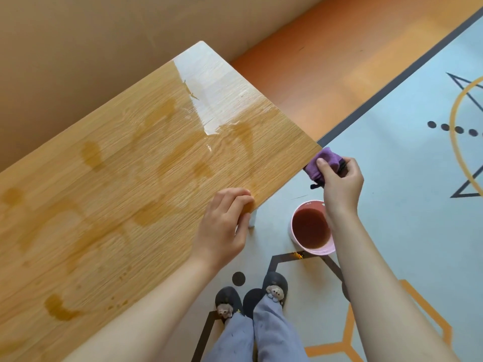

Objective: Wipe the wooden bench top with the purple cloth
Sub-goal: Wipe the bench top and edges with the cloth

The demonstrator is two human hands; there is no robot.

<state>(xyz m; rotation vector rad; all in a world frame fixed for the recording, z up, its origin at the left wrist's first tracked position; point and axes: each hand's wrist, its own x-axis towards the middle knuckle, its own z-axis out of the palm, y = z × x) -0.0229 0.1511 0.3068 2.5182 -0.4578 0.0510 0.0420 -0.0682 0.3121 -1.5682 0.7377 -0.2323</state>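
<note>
Pinched purple cloth (325, 161) in right hand (341, 184) fingers at wet counter's (125, 163) 3 o'clock corner, left hand (224, 226) fingers curled over its edge.

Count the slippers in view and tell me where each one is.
2. The left slipper is on the patterned floor beside the bench; the right slipper sits next to it, nearer the pink cup. Their heels are under trouser legs.

Seemingly a home or playroom; a pale blue floor covering (392, 192) printed with orange and dark geometric lines lies from 3 to 6 o'clock; orange flooring (300, 74) at 1; tan wall (78, 48) at 11; animal-trimmed slippers (274, 280) at 6; wooden bench top (117, 192) at 9.
</note>
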